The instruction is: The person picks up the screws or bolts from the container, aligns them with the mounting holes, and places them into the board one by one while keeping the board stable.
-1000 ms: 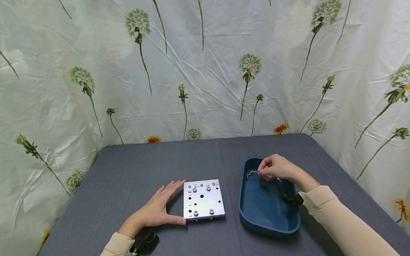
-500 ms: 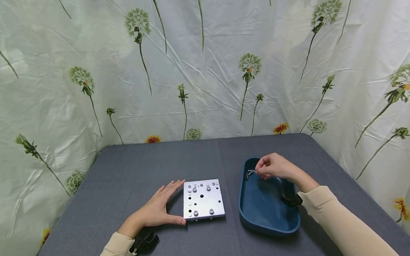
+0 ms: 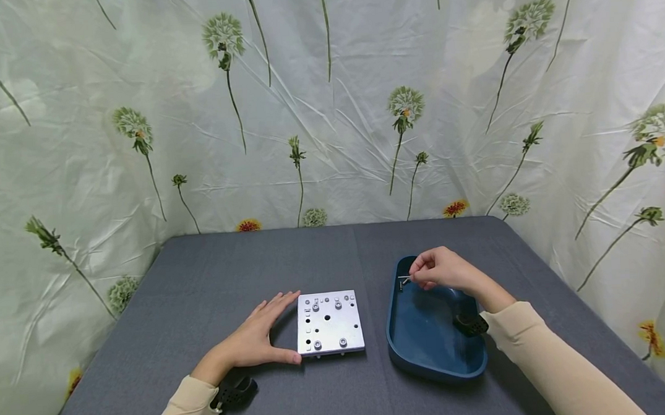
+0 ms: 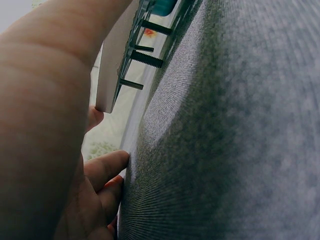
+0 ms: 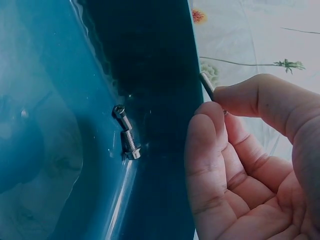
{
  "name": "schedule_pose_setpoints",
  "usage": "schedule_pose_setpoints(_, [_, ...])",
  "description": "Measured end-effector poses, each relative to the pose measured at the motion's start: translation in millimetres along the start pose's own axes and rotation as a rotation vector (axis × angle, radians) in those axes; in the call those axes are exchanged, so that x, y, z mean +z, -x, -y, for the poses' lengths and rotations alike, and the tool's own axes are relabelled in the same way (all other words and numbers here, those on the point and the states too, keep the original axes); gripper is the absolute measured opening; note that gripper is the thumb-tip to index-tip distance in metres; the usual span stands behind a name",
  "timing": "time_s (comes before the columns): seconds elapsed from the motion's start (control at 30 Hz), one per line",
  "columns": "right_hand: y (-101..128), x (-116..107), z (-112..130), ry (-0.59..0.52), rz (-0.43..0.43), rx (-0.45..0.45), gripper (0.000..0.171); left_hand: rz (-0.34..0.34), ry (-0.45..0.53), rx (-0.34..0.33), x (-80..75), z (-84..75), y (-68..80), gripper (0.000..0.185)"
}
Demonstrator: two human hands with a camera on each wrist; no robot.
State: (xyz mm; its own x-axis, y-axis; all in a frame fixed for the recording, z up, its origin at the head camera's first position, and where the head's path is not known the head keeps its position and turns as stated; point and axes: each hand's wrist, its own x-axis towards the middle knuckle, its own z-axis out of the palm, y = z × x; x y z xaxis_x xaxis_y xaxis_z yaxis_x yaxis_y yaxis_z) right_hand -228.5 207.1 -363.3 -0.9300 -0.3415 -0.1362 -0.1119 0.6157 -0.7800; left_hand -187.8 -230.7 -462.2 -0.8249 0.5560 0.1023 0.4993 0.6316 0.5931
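Head view, table: a grey cloth-covered table (image 3: pixel 268 260) fills the lower half, backed on the far and both side edges by a pale curtain (image 3: pixel 328 108) printed with flowers.
Head view, left hand: the left hand (image 3: pixel 257 341) lies flat with fingers straight, thumb and fingertips touching the left edge of a square metal plate (image 3: pixel 329 323) near the table's middle.
Head view, plate: it carries several small bolts and holes on top and lies just left of a blue tray (image 3: pixel 428 352), a strip of bare cloth between them.
Head view, right hand: the right hand (image 3: pixel 443 269) hovers over the far end of the tray, fingers curled, pinching a thin metal pin (image 3: pixel 405 277) that points left.
Head view, open room: wide bare cloth lies far of the plate and to the left of the left hand; the tray sits near the right table edge.
Left wrist view: the palm fills the left side, the plate's edge (image 4: pixel 114 65) tilts above the cloth, and screw ends (image 4: pixel 145 58) stick out beneath it.
Right wrist view: thumb and forefinger pinch the pin (image 5: pixel 206 85) above the tray's rim (image 5: pixel 150 75); one bolt (image 5: pixel 127 133) lies loose on the tray floor, apart from the fingers (image 5: pixel 205 165).
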Motion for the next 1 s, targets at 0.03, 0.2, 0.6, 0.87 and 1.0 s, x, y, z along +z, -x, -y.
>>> schedule_pose_setpoints(0.03, [0, 0, 1, -0.001, 0.001, -0.004, 0.017, 0.000, 0.000, 0.000, 0.1, 0.1, 0.0, 0.125])
schedule_pose_setpoints(0.2, [-2, 2, 2, 0.001, 0.003, -0.016, 0.016, -0.003, -0.001, 0.002, 0.2, 0.1, 0.0, 0.125])
schedule_pose_setpoints(0.6, [-4, 8, 9, -0.013, 0.003, -0.031, 0.016, -0.002, -0.008, -0.006, 0.3, 0.2, -0.4, 0.125])
schedule_pose_setpoints(0.87, [-6, 13, 14, 0.002, 0.020, -0.049, 0.016, -0.001, -0.010, -0.014, 0.2, -0.7, -0.2, 0.125])
schedule_pose_setpoints(1.0, [-8, 16, 18, -0.006, 0.032, -0.060, 0.016, -0.004, -0.009, -0.011, -0.1, -1.0, -0.3, 0.125])
